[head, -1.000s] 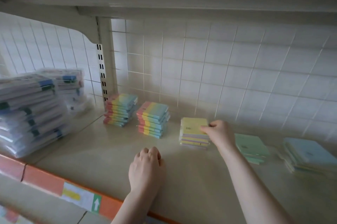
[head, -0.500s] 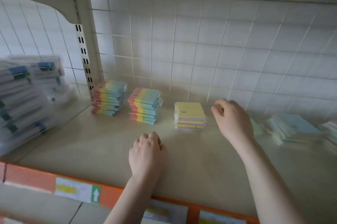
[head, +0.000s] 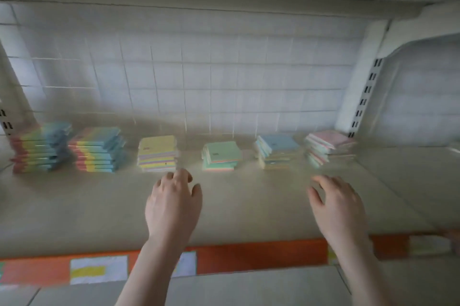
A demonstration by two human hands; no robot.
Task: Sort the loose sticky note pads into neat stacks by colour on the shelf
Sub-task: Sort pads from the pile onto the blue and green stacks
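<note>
Stacks of sticky note pads line the back of the beige shelf [head: 249, 208]. From left come two rainbow stacks [head: 41, 147] [head: 98, 150], a yellow-topped stack [head: 158, 153], a green-topped stack [head: 221, 156], a blue-topped stack [head: 277, 151] and a pink-topped stack [head: 328, 146]. My left hand [head: 173, 206] hovers over the shelf just in front of the yellow stack, fingers loosely curled, holding nothing. My right hand [head: 338, 208] hovers in front of the blue and pink stacks, fingers spread, empty. The frame is blurred by motion.
A white wire grid [head: 184, 86] backs the shelf. A slotted upright with a bracket [head: 366, 86] stands at the right. An orange price strip [head: 249, 256] with labels runs along the front edge. Another shelf hangs overhead.
My right hand let go of the yellow stack and drew back to the right, in front of the blue and pink stacks. The view swung right, bringing the pink stack in.
</note>
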